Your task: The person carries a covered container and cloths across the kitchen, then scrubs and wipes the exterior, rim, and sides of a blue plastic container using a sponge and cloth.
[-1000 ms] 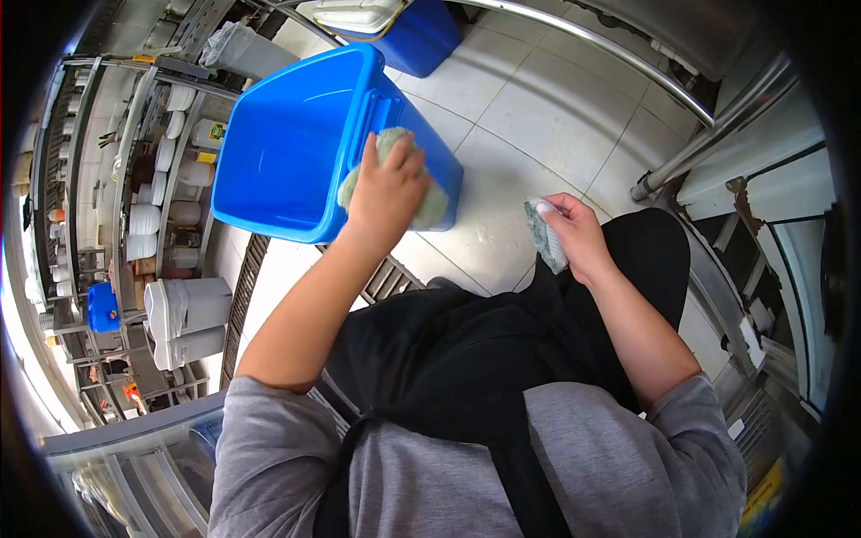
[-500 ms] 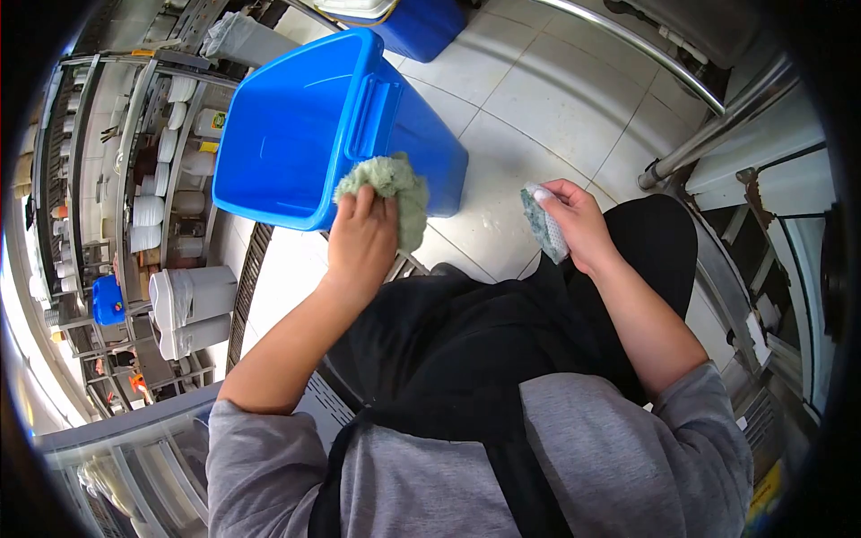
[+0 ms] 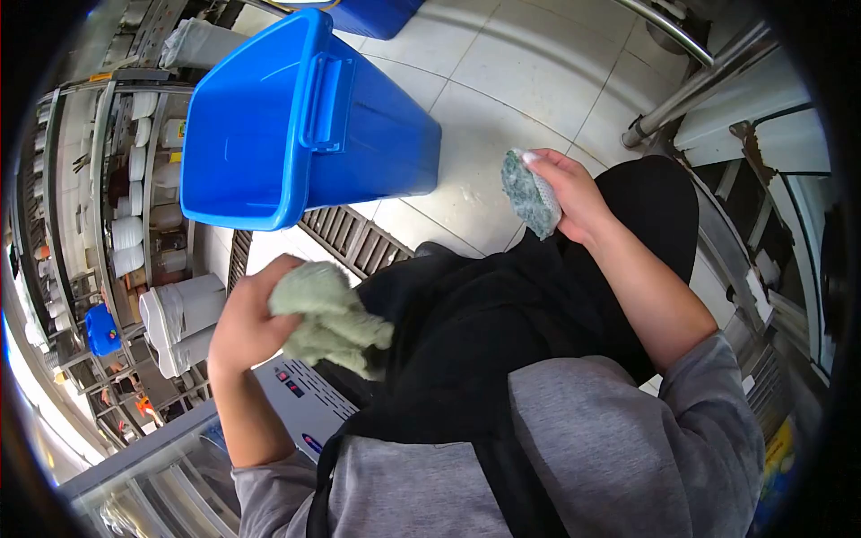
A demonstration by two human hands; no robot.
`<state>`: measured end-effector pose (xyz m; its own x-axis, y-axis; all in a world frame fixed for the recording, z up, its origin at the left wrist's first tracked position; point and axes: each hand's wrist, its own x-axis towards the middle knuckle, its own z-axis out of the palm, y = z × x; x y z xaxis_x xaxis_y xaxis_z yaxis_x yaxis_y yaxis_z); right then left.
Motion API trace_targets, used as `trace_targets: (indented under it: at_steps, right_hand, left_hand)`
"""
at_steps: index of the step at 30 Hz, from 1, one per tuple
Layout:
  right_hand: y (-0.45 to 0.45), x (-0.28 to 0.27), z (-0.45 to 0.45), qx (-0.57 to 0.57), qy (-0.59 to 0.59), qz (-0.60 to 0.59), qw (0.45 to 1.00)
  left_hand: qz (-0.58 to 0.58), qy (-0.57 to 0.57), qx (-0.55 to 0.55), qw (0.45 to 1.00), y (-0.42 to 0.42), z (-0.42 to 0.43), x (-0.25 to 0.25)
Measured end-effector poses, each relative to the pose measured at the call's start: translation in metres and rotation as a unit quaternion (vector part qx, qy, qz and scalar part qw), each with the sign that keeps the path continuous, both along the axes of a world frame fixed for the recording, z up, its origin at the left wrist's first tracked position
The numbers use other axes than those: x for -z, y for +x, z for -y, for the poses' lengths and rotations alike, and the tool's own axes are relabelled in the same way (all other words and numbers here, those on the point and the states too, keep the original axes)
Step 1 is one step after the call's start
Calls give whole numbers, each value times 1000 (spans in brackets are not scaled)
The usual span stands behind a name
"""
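My left hand (image 3: 240, 321) is curling half-closed round a limp, light-looking cloth (image 3: 318, 309) nearside of the blue bin (image 3: 381, 134); my right hand (image 3: 576, 199) is pinching a bendy pad (image 3: 527, 193) to its right; the bin (probably stiff, slick if wet) is offering its rim (image 3: 294, 175) for holding.

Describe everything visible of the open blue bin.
The blue bin looks like glossy plastic, with a rounded rim, a tapering body and a handle-like fitting on one side. No lid covers it. It appears upright on the tiled floor, near a drain grate. Neither the left hand nor the right hand touches it.
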<state>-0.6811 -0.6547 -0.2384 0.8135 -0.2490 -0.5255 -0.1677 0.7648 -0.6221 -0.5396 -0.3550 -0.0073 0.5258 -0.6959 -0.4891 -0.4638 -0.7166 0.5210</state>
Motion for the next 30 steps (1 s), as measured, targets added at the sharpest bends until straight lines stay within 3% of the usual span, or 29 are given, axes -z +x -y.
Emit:
trace_targets:
  at_steps: [1,3,5,8,9,11,12,14,15,16,17,19,21,22,23,25,28,30]
  right_hand:
    - [2,2,-1,1,12,4,1000]
    - [9,2,-9,-1,27,5,1000]
    - [20,-5,-23,-51,60,-29,996]
    - [57,12,-41,-113,56,-59,990]
    - [72,19,-50,-131,32,-73,988]
    - [109,31,-70,-86,16,-24,996]
    - [122,26,-85,-57,-16,10,998]
    - [135,11,-118,-31,-102,59,993]
    - [137,2,-136,-33,-159,75,984]
    - [147,16,-159,64,-307,193,930]
    - [148,9,-169,81,-343,203,913]
    - [163,21,-180,121,-363,171,908]
    - [193,52,-174,176,-328,74,925]
    - [202,64,-166,138,-154,-36,978]
    - [206,89,-159,118,-118,-51,985]
    - [200,97,-186,111,-306,-148,934]
    - [185,24,-191,164,-340,50,925]
    - [195,6,-173,212,-401,190,871]
  left_hand:
    - [-4,1,-1,1000,-5,-6,-2]
    - [41,-55,-111,992,-10,-14,-5]
    - [67,-65,-126,988,-6,-19,0]
    - [62,9,34,997,34,-33,2]
    - [58,9,33,998,40,-26,4]
    - [259,46,82,961,47,-5,9]
    - [254,48,81,963,54,0,14]
    - [424,33,94,900,70,5,24]
    - [421,31,93,902,78,6,29]
    - [423,62,167,889,86,6,35]
    - [422,92,240,870,95,6,41]
    - [387,99,276,874,113,3,50]
    - [366,27,329,870,124,-1,57]
    - [363,8,325,873,127,2,58]
    - [362,-4,327,873,129,4,59]
    - [343,10,324,882,132,13,57]
    - [317,19,326,890,135,19,59]
    - [308,23,329,892,136,22,59]
